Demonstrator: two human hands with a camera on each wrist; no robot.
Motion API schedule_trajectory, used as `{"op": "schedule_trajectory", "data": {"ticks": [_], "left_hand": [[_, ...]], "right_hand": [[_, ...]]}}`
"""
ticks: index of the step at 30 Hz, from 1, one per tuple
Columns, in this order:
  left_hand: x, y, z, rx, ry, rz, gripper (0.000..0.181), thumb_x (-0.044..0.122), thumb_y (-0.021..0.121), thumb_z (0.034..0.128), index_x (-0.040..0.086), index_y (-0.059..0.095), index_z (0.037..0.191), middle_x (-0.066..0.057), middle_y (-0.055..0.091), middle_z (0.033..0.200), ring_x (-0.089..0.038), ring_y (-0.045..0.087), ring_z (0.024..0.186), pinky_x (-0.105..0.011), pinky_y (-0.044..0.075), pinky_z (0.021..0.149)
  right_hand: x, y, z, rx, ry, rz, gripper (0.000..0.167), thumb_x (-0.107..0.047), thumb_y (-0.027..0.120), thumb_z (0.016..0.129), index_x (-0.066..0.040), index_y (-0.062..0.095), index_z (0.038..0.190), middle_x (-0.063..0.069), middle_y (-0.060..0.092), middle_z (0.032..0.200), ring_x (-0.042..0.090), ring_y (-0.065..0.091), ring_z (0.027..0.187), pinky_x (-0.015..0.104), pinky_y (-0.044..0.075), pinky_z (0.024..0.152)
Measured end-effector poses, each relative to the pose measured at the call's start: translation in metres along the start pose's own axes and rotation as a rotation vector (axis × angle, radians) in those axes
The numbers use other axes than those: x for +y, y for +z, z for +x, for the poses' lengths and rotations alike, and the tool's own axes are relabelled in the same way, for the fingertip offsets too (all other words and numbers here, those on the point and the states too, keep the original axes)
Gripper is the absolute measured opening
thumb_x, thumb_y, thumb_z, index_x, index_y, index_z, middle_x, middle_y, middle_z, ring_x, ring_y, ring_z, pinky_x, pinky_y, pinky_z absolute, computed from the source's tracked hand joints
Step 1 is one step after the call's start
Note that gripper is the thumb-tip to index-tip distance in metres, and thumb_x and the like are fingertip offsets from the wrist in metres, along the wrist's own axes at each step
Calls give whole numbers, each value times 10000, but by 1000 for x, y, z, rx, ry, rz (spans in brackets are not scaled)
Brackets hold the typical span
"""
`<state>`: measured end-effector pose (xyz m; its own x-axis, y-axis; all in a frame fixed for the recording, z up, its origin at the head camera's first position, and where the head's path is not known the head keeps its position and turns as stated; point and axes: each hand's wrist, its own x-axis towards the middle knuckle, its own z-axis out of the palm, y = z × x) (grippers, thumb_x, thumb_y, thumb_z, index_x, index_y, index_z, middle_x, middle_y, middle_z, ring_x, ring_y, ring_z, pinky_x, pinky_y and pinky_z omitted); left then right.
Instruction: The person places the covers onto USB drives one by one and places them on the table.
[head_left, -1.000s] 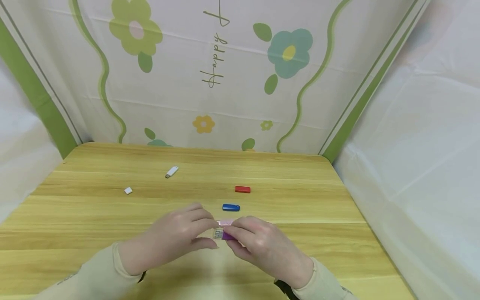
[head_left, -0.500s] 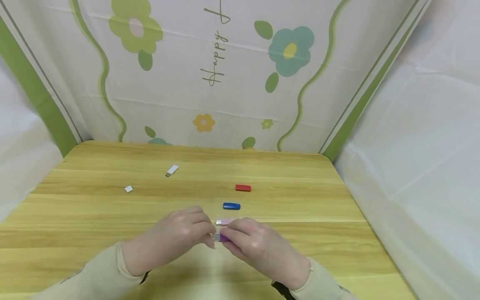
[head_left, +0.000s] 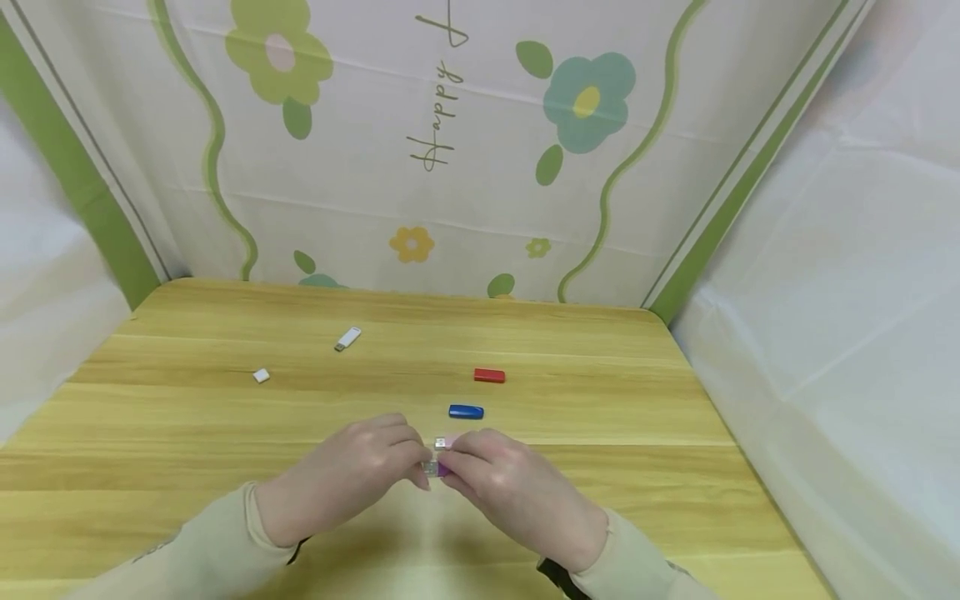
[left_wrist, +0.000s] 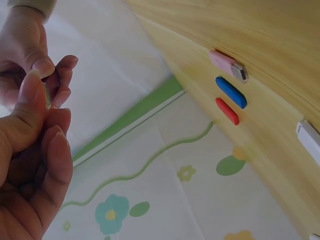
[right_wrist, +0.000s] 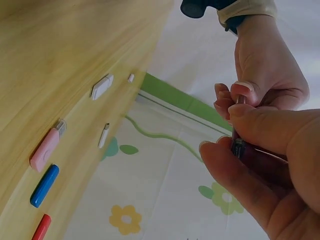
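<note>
In the head view my right hand pinches a purple USB stick above the table. My left hand pinches the clear cap at the stick's left end between thumb and fingers. The hands almost meet, and fingers cover most of the stick. In the right wrist view its dark edge shows between the right thumb and fingers. A pink USB stick with a clear-capped metal plug lies on the table, partly behind my right fingers in the head view.
Behind the hands lie a blue USB stick and a red one. Farther left are a white USB stick and a small white square piece. Another white piece shows in the right wrist view. Printed cloth hangs behind the table.
The left thumb and fingers, spread around the clear end a second ago, have closed onto it. The right hand has moved slightly left with the purple USB stick.
</note>
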<state>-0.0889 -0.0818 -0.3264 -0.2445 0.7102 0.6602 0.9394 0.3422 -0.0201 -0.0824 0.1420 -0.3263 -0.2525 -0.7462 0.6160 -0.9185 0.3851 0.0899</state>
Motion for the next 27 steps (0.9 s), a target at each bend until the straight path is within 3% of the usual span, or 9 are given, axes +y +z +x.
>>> {"op": "schedule_trajectory", "data": {"ticks": [5, 10, 17, 20, 27], "left_hand": [[-9, 4, -4, -9, -35, 37, 290, 105, 891, 620, 50, 697, 828, 38, 653, 772, -75, 589, 694, -112, 494, 652], [-23, 7, -9, -30, -85, 47, 263, 104, 885, 634, 40, 703, 812, 31, 657, 761, -77, 616, 690, -121, 502, 645], [-53, 8, -13, -80, -165, -10, 234, 63, 879, 656, 24, 717, 820, 11, 670, 761, -90, 631, 678, -154, 513, 625], [-70, 8, -13, -155, -243, -39, 181, 65, 857, 707, 18, 728, 826, -4, 683, 769, -109, 639, 686, -193, 525, 628], [-105, 13, -12, -418, -482, -124, 79, 105, 802, 814, 102, 733, 774, 81, 666, 738, -38, 584, 657, -238, 506, 618]], "right_hand": [[6, 11, 5, -46, 64, 84, 148, -59, 822, 805, -38, 736, 924, -2, 642, 864, 69, 612, 749, 68, 463, 744], [17, 22, 13, -101, 99, 137, 111, -51, 793, 835, -27, 748, 933, -1, 653, 849, 59, 605, 746, 60, 453, 724], [39, 36, 36, -190, 158, 182, 83, -56, 757, 873, -19, 757, 948, 18, 666, 827, 69, 625, 716, 65, 458, 680], [51, 45, 47, -249, 214, 219, 76, -64, 741, 890, -21, 761, 950, 26, 672, 824, 78, 627, 708, 83, 466, 659], [77, 72, 66, -435, 347, 243, 61, -109, 725, 911, -76, 771, 932, -19, 676, 841, 42, 578, 716, 110, 458, 653]]}}
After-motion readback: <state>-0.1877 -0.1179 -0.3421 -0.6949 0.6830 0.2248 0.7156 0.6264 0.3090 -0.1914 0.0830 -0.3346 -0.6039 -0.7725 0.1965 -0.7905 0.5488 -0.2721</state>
